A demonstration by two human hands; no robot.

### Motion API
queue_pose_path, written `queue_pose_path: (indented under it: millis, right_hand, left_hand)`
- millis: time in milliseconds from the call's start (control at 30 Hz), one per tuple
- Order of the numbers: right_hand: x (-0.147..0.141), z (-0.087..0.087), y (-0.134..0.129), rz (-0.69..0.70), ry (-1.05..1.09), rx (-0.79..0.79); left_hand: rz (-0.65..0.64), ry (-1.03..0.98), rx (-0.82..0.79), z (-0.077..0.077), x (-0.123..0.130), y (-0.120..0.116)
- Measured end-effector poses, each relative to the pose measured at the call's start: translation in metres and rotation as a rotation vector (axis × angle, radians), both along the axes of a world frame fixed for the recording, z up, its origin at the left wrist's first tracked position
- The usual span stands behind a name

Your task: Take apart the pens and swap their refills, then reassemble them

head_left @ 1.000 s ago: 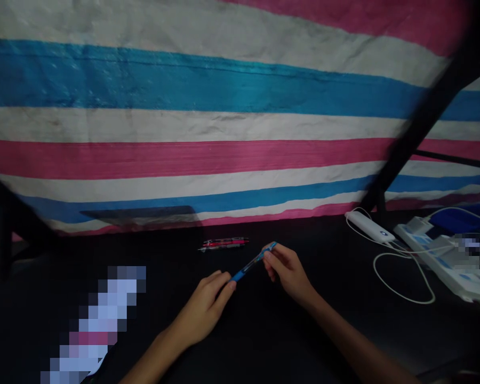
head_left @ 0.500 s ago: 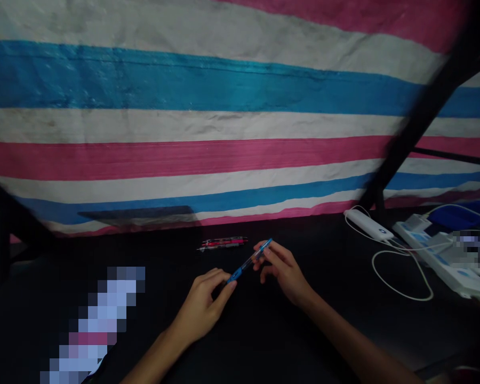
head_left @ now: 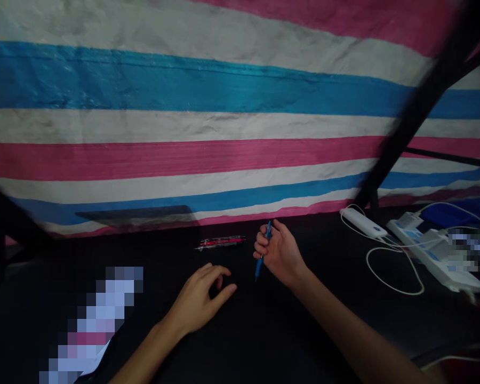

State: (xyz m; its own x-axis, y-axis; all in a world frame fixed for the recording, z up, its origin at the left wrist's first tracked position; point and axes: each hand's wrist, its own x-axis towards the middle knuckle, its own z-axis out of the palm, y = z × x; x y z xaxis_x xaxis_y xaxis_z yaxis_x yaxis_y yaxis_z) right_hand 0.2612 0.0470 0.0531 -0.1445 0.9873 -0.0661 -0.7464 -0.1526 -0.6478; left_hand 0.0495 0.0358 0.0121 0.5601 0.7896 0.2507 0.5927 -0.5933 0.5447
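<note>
My right hand (head_left: 279,252) is closed around a blue pen (head_left: 258,266), its fingers curled over the barrel. The pen stands nearly upright, with its tip pointing down and its other end showing above the fingers. To the left, my left hand (head_left: 205,296) hovers over or rests on the dark table, fingers curved and thumb apart, holding nothing. Just beyond the hands lie several pens (head_left: 221,243), red and dark or clear, side by side on the table.
A white power strip (head_left: 432,253) with plugs and cables sits at the right, beside a white box-shaped device (head_left: 364,222). A blurred-out flat item (head_left: 92,325) lies at the left. Behind the table (head_left: 152,261) hangs a striped sheet (head_left: 184,160), flanked by dark frame bars.
My left hand has let go of the blue pen and its fingers have parted. My right hand has turned, wrapped around the pen and swung it from slanted to nearly upright.
</note>
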Motion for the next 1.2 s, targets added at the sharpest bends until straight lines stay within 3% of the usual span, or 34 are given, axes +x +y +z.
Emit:
queue_pose_path:
  millis: [467,1200]
  right_hand:
    - [-0.014,0.032,0.005,0.068,-0.012,-0.050]
    - [-0.011,0.028,0.000,0.006,-0.100,-0.111]
  left_hand:
    - [0.075,-0.003,0.023,-0.002,-0.006,0.011]
    - [0.081,-0.003,0.045,-0.002,-0.009,0.014]
